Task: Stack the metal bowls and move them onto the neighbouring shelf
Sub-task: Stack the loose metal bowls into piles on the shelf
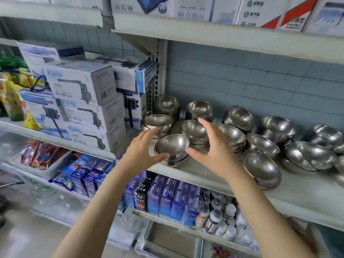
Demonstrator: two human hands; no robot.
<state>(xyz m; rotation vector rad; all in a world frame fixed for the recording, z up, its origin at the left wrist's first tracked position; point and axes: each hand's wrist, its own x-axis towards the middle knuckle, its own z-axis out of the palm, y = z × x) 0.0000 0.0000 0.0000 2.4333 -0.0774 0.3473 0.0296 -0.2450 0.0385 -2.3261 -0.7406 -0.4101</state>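
The person is standing at the shelving with both arms reaching forward, and the hands are closing in from either side on a short stack of metal bowls (172, 146) that is sitting at the front edge of the right-hand shelf (297, 190). The left hand (144, 148) is lying wide open at the stack's left, fingers stretched out and reaching towards the next stack back (158, 121), while its thumb (162, 156) is touching the lower side of the front bowls. The right hand (211, 146) is spreading open at the stack's right, fingers fanned upward in front of another stack (195, 129), its thumb (193, 152) just beside the top bowl's rim; I cannot tell whether it is touching. Neither hand is curling round anything. More bowls are standing in stacks towards the back wall and lying tilted in rows (260, 166) further right on the same shelf. On the neighbouring shelf (55, 138) to the left, white pump boxes (81, 81) are sitting piled up, and blue cartons (167, 194) are filling the level below.
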